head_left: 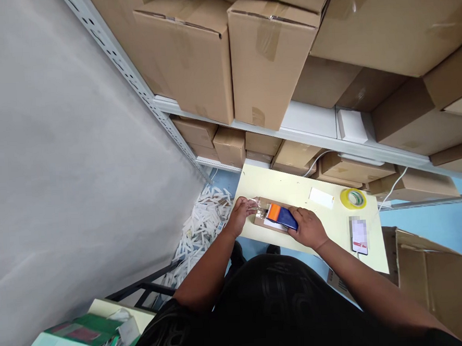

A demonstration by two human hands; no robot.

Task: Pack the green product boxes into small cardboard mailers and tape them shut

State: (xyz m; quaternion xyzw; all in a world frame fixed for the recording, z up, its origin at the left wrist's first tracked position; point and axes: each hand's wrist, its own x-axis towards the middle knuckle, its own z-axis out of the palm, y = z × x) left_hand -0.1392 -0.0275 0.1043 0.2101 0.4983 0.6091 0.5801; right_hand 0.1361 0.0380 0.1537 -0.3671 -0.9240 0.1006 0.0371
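Observation:
On the pale yellow table (278,183), a small flat cardboard box (259,221) lies in front of me, with a white label partly showing on it. My right hand (308,227) is wrapped round the blue end of a blue and orange tape dispenser (280,215), which is over the box. At the box's left end, my left hand (240,214) has its fingers closed at shiny clear tape (253,205). Whether those fingers grip the tape or the box edge is partly hidden.
A roll of yellow-edged tape (353,199), a white card (321,198) and a phone (359,236) lie on the table's right. Shelves with cardboard boxes (193,60) rise behind. Paper strips (202,221) heap up on the left floor; an open carton (433,275) stands right.

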